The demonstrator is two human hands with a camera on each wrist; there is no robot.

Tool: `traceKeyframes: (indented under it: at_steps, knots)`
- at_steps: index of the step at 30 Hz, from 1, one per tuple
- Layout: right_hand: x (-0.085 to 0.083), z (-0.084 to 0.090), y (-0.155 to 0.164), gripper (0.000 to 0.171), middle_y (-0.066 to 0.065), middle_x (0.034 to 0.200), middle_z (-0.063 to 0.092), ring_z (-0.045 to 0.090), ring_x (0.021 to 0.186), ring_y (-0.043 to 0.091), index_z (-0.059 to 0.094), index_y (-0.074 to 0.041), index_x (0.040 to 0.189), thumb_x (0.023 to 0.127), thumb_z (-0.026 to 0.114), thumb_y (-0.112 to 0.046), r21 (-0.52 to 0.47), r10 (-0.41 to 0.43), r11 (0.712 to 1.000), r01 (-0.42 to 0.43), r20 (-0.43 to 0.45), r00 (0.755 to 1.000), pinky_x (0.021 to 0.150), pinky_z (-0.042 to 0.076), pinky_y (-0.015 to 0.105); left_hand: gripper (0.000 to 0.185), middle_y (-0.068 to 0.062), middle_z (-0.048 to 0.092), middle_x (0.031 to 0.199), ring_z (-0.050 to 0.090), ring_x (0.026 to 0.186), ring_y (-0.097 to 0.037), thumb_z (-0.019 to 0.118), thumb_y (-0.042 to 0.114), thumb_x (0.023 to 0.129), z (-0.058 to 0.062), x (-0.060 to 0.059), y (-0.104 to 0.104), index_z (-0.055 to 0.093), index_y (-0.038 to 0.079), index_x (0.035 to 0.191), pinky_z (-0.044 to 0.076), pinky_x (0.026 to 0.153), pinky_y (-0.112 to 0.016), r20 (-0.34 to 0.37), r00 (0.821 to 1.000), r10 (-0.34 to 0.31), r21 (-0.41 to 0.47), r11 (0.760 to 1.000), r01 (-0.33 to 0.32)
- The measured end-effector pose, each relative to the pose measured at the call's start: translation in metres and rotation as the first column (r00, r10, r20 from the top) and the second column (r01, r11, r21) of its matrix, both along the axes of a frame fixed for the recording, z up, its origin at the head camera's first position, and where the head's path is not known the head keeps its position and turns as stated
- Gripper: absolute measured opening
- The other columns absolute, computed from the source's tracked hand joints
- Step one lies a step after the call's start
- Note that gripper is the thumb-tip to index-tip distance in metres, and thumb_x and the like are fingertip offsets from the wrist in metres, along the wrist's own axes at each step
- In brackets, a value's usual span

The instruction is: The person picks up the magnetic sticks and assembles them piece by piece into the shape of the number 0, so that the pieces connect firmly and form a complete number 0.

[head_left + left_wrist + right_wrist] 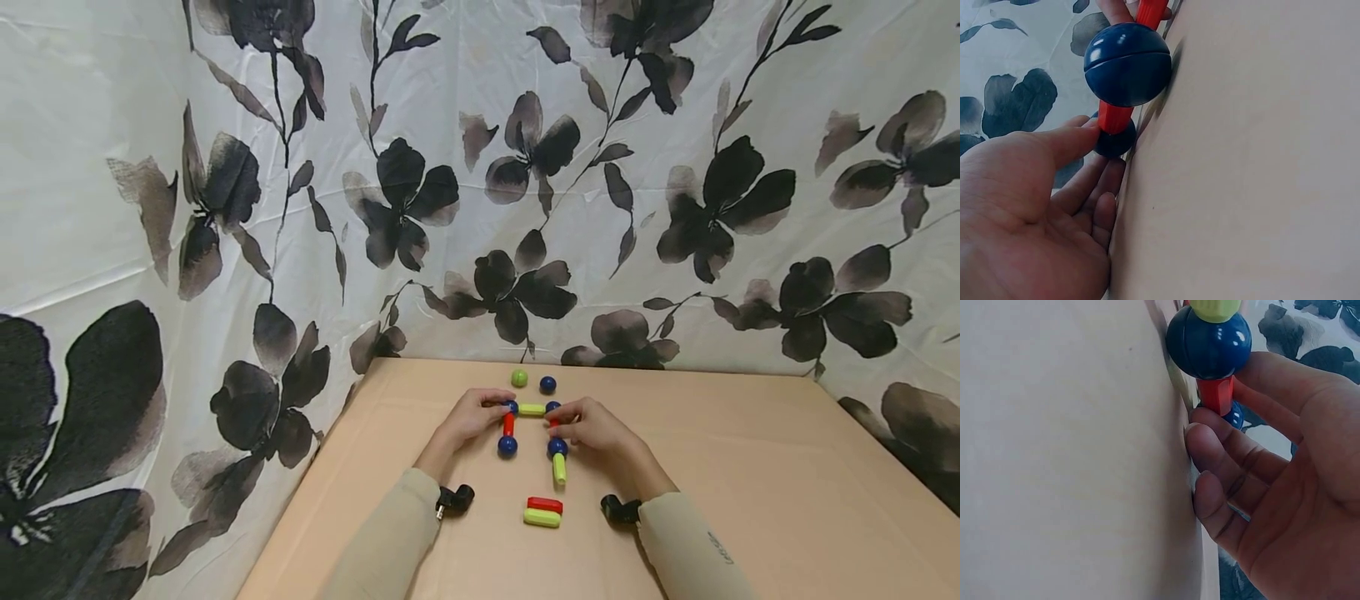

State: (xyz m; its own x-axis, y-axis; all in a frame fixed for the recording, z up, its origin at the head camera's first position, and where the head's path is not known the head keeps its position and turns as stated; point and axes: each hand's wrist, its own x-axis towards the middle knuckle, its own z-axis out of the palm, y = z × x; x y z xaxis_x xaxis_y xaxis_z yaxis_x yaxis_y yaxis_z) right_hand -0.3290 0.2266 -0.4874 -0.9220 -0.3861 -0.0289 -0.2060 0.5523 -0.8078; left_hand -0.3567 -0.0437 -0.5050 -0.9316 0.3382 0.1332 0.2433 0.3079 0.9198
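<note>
A joined figure of blue balls and rods lies on the table between the hands. Its yellow-green crossbar rod (532, 410) links two blue balls at the back. My left hand (474, 414) pinches the back left ball (1115, 140), from which a red rod (508, 425) runs to a nearer blue ball (507, 447). On the right side, thumb and fingers of my right hand (596, 425) grip a red rod (1216, 395) between two blue balls. From the nearer one (1209, 342), a second yellow-green rod (559, 471) points toward me.
A green ball (519, 378) and a loose blue ball (548, 385) sit behind the figure. Closer to me, a loose red rod (544, 504) lies beside a yellow-green rod (542, 518). Floral cloth (420, 317) hangs behind the table (750, 467).
</note>
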Motion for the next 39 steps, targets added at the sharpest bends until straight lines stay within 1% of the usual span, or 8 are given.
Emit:
traceKeyframes:
  at_steps: [8,15,18,22,26,30,33,39]
  knots:
    - [-0.002,-0.003,0.002,0.029,0.003,0.091,0.067,0.056,0.072,0.019,0.077,-0.006,0.122,0.096,0.076,-0.016,-0.002,0.036,0.999,-0.037,-0.027,0.999,0.059,0.047,0.022,0.043,-0.018,0.066,0.136,0.065,0.114,-0.024,0.071,0.019,0.100,0.007,0.006,-0.007,0.065,0.010,0.141,0.056,0.097,-0.038,-0.027,0.999,0.032,-0.029,0.999,-0.033]
    - [-0.003,-0.003,0.003,0.027,0.004,0.092,0.065,0.056,0.072,0.020,0.077,-0.007,0.121,0.096,0.076,-0.017,-0.009,0.029,1.000,-0.029,-0.034,0.999,0.060,0.048,0.021,0.040,-0.018,0.059,0.138,0.063,0.114,-0.026,0.073,0.026,0.099,0.033,0.020,-0.008,0.067,0.018,0.137,0.053,0.097,-0.043,-0.151,0.988,0.032,-0.076,0.996,-0.044]
    - [-0.003,-0.004,0.003,0.027,0.004,0.092,0.066,0.057,0.072,0.020,0.077,-0.007,0.121,0.096,0.076,-0.017,-0.005,0.030,1.000,-0.030,-0.036,0.999,0.060,0.047,0.021,0.036,-0.014,0.064,0.130,0.063,0.108,-0.022,0.073,0.027,0.099,0.041,0.025,-0.007,0.069,0.020,0.134,0.053,0.090,-0.037,-0.175,0.985,-0.011,-0.104,0.995,-0.007]
    - [-0.002,-0.004,0.002,0.027,0.003,0.091,0.066,0.057,0.073,0.020,0.077,-0.007,0.121,0.096,0.075,-0.018,0.004,0.035,0.999,-0.035,-0.041,0.999,0.061,0.048,0.022,0.028,-0.004,0.072,0.113,0.062,0.098,-0.017,0.074,0.027,0.098,0.050,0.035,-0.007,0.073,0.019,0.126,0.052,0.084,-0.030,-0.166,0.975,-0.147,-0.169,0.978,0.118]
    - [0.000,-0.002,0.002,0.028,0.003,0.092,0.067,0.057,0.075,0.020,0.077,-0.008,0.122,0.096,0.076,-0.019,0.016,0.037,0.999,-0.036,-0.045,0.998,0.062,0.050,0.023,0.021,0.002,0.076,0.108,0.065,0.094,-0.014,0.075,0.024,0.098,0.058,0.049,-0.007,0.076,0.016,0.117,0.054,0.083,-0.027,-0.092,0.945,-0.313,-0.254,0.925,0.282]
    - [0.001,0.000,0.003,0.029,0.004,0.093,0.066,0.057,0.076,0.021,0.077,-0.008,0.122,0.096,0.076,-0.019,0.024,0.037,0.999,-0.035,-0.056,0.998,0.063,0.051,0.024,0.025,-0.006,0.077,0.113,0.069,0.093,-0.012,0.076,0.022,0.096,0.060,0.061,-0.003,0.076,0.010,0.119,0.056,0.080,-0.024,0.005,0.890,-0.456,-0.323,0.842,0.433]
    - [0.000,-0.001,0.003,0.029,0.004,0.093,0.066,0.057,0.077,0.021,0.077,-0.009,0.122,0.096,0.076,-0.019,0.025,0.040,0.999,-0.038,-0.062,0.997,0.064,0.052,0.025,0.030,-0.011,0.076,0.118,0.069,0.094,-0.011,0.077,0.020,0.095,0.059,0.067,0.003,0.075,0.006,0.122,0.056,0.081,-0.022,0.044,0.852,-0.522,-0.346,0.792,0.504]
    - [-0.001,-0.004,0.002,0.028,0.003,0.093,0.067,0.057,0.077,0.021,0.078,-0.009,0.121,0.095,0.077,-0.019,0.012,0.038,0.999,-0.038,-0.055,0.998,0.064,0.053,0.026,0.029,-0.006,0.077,0.118,0.071,0.102,-0.008,0.080,0.018,0.093,0.053,0.077,0.013,0.076,0.009,0.120,0.053,0.092,-0.021,0.128,0.796,-0.592,-0.344,0.726,0.595]
